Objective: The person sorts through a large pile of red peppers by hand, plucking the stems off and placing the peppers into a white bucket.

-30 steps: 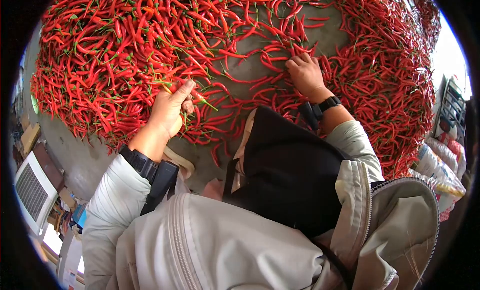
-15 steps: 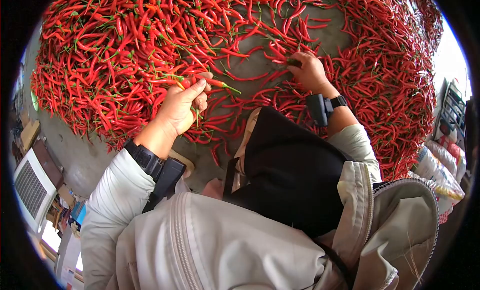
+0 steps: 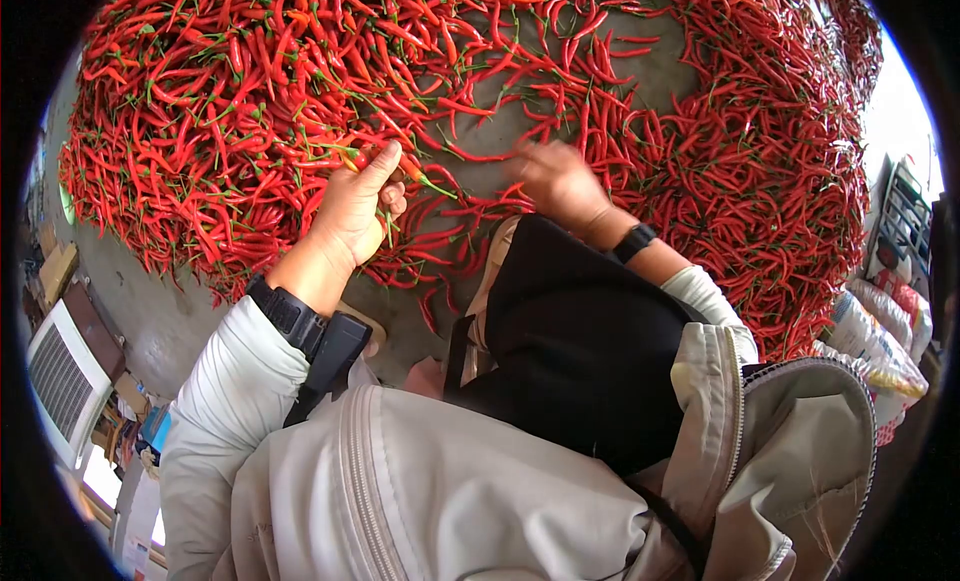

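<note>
My left hand [image 3: 362, 213] is closed in a pinch, the thumb laid along the top and the fingers curled under, holding red peppers [image 3: 411, 170] whose green stems poke out past my fingertips toward the right. I cannot tell exactly how many I have in there. This hand is over the near right edge of the big left heap [image 3: 230, 111], where glossy red peppers with green stems lie tangled over one another.

My right hand [image 3: 562, 186] is further right, over the lower middle of the scene, just beyond my dark-clad leg [image 3: 580, 331]. It is blurred, with its fingers pointing left toward my left hand but well apart from it. I cannot tell whether its fingers are wide or narrow, or whether they hold anything.

Between the two heaps, scattered peppers [image 3: 597, 131] lie on the grey floor [image 3: 660, 71], which shows through in patches. The right heap [image 3: 770, 171] spreads from beside my right hand out to the right and far side, a deeper red.

I have a black band [image 3: 633, 243] on my right wrist and a black strap [image 3: 287, 314] on my left one, with a dark block [image 3: 338, 353] beside it. Printed sacks [image 3: 880, 346] sit at the right, past the heap, and a white grille panel [image 3: 68, 381] stands tilted at the left.
</note>
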A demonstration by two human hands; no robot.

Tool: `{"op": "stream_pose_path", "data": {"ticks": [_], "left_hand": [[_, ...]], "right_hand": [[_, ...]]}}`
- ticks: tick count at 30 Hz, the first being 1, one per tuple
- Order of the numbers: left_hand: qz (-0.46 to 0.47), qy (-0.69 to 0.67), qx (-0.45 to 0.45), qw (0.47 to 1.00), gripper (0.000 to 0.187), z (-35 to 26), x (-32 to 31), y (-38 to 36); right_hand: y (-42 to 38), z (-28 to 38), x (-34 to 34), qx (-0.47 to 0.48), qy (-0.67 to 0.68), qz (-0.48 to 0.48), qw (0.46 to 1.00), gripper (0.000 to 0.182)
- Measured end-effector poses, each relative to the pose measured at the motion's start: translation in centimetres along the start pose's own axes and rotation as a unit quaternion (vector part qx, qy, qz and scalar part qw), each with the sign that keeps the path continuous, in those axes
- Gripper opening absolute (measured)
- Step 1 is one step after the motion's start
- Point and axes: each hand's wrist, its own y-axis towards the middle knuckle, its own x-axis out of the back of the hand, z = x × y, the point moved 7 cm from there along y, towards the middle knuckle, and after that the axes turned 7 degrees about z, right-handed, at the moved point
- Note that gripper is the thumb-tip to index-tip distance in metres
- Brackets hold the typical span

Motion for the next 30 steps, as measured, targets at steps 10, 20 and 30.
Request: {"op": "stream_pose_path", "data": {"ticks": [10, 20, 30], "left_hand": [[-0.022, 0.01, -0.023, 0.999, 0.017, -0.7, 0.8, -0.9], [-0.029, 0.033, -0.016, 0.999, 0.018, -1.0, 0.6, -0.5], [-0.011, 0.045, -0.021, 0.999, 0.007, -0.8, 1.6, -0.7]], "right_hand": [[-3.5, -2.8, 0.7, -0.05, -0.169, 0.104, 0.979, 0.02], [-3.1, -4.1, 9.6, -0.21, -0.262, -0.118, 0.934, 0.021], [5.0, 1.3, -3.9, 0.048, -0.087, 0.042, 0.994, 0.024]]}}
